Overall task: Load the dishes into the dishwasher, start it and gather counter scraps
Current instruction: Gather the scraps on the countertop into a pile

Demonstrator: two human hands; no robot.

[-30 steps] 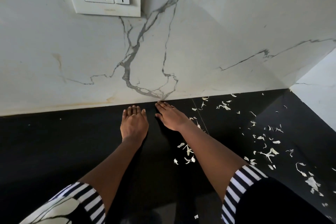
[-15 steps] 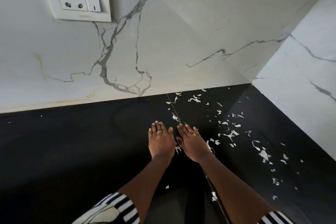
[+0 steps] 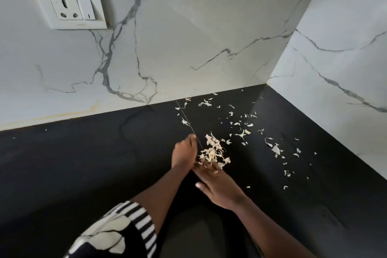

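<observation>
Pale, papery scraps lie on the black counter (image 3: 83, 163). A small heap of scraps (image 3: 212, 152) sits just right of my left hand (image 3: 184, 154), which stands on its edge against the counter with fingers together. My right hand (image 3: 217, 186) lies flat on the counter below the heap, fingers spread and touching its near side, with a few flakes on the fingertips. More loose scraps (image 3: 243, 130) are scattered towards the corner, and others (image 3: 276, 150) lie further right. Neither hand grips anything.
A white marble backsplash (image 3: 178, 48) rises behind the counter and meets a side wall (image 3: 339, 69) at the right, forming a corner. A white socket and switch plate (image 3: 68, 6) is on the wall at upper left. A thin seam (image 3: 186, 118) crosses the counter.
Both hands have drawn back from the wall towards me. The left hand has turned onto its edge, and scraps are now bunched into a heap between the hands. The view shifted right.
</observation>
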